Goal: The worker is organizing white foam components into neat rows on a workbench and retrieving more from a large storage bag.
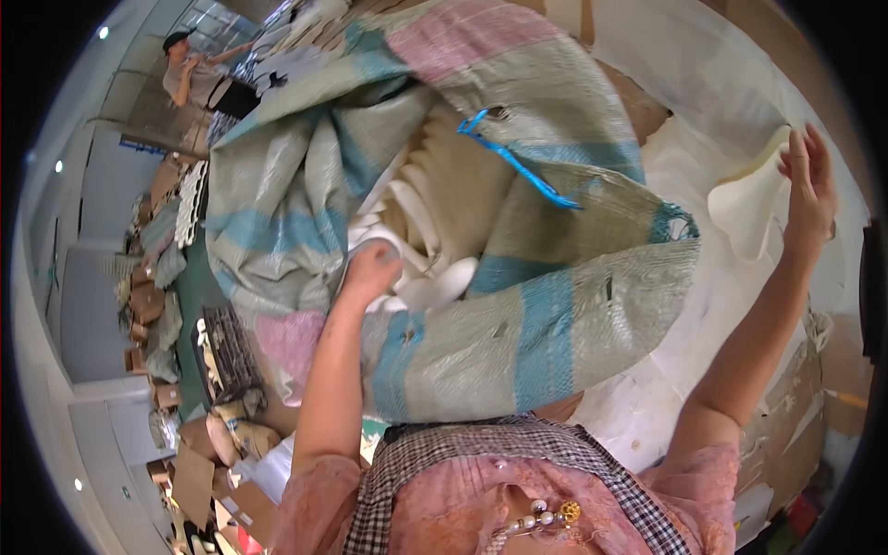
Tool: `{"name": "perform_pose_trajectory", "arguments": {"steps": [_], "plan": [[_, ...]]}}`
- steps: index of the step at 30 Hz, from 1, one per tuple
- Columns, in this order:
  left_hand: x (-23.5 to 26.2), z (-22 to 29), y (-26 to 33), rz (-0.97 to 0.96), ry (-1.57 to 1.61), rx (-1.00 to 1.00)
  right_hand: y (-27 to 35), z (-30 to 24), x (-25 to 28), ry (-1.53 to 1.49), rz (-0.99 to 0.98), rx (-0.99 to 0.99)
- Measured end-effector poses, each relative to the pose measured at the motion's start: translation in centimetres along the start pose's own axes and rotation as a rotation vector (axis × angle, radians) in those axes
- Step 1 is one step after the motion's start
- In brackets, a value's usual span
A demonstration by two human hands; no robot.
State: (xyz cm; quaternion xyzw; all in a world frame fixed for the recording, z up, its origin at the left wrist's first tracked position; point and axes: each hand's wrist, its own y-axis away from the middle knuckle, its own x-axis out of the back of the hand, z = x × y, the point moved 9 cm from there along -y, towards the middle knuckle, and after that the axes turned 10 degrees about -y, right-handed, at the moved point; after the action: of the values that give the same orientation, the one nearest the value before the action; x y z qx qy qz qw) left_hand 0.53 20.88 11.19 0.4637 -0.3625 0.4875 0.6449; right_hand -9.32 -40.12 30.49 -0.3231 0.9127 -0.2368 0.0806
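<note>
Right hand [811, 190]: fingers extended, slightly parted, at edge of cream pad [745, 208]; whether pad is pinched cannot be told
Left hand [372, 268]: fingers curled against stacked pads [444, 199] inside striped woven sack [462, 356]; closure obscured by blur
Cream pad: located right of sack, over white sheeting [666, 305]; judged light, soft, flexible; best gripped by edge
Brands, labels, writing: none legible on pads or sack
</note>
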Motion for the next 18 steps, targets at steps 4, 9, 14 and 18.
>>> {"name": "perform_pose_trajectory", "arguments": {"steps": [4, 9, 14, 18], "plan": [[0.4, -9.1, -2.7, 0.172, 0.126, 0.095, 21.7, -19.1, -25.3, -0.439, -1.256, 0.077], [-0.2, 3.5, -5.4, 0.194, 0.097, 0.136, 25.1, 2.5, -37.8, 0.273, -1.163, 0.195], [1.1, 1.7, -6.7, 0.403, 0.195, 0.108, 13.5, 9.6, -40.4, 0.274, -0.874, 0.117], [-1.1, 1.2, -8.0, 0.203, 0.286, 0.227, 15.4, 9.2, -43.0, 0.152, -1.0, -0.075]]}}
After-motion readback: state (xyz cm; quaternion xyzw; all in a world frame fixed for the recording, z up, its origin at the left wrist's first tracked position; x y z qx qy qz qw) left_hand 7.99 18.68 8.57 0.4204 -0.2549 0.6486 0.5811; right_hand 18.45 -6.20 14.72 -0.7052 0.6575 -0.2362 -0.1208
